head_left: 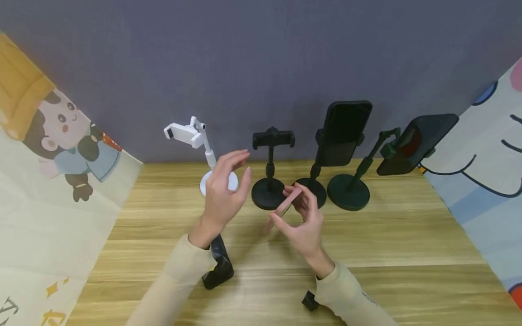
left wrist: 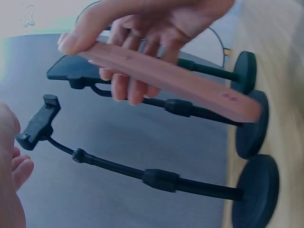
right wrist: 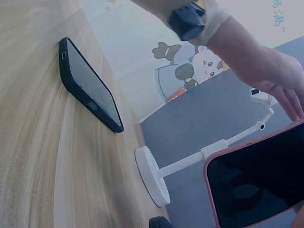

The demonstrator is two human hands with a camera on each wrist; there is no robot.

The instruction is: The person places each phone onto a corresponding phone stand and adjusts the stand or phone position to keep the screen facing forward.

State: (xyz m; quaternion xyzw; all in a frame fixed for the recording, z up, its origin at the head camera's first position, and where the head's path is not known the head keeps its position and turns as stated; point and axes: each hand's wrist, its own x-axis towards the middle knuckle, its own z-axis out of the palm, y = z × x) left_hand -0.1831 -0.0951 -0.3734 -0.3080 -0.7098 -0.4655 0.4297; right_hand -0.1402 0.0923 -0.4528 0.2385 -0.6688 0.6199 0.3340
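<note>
My right hand [head_left: 303, 222] holds a phone in a pink case [head_left: 287, 201] by its edges, tilted above the table. Seen from the left wrist, the thumb presses one edge of the pink phone [left wrist: 175, 80] and the fingers are at its far side. Its dark screen [right wrist: 259, 178] shows in the right wrist view. My left hand [head_left: 226, 192] is raised, thumb and fingers apart, holding nothing. It hovers in front of the white phone stand [head_left: 208, 156] and left of a black phone stand [head_left: 270, 170], whose clamp holds no phone.
A black-cased phone [right wrist: 88, 85] lies on the wooden table near the left forearm. At the back right, a second black stand holds a phone [head_left: 344, 131], and a dark green stand [head_left: 355, 181] holds another phone [head_left: 418, 142]. A grey wall [head_left: 261, 68] rises behind.
</note>
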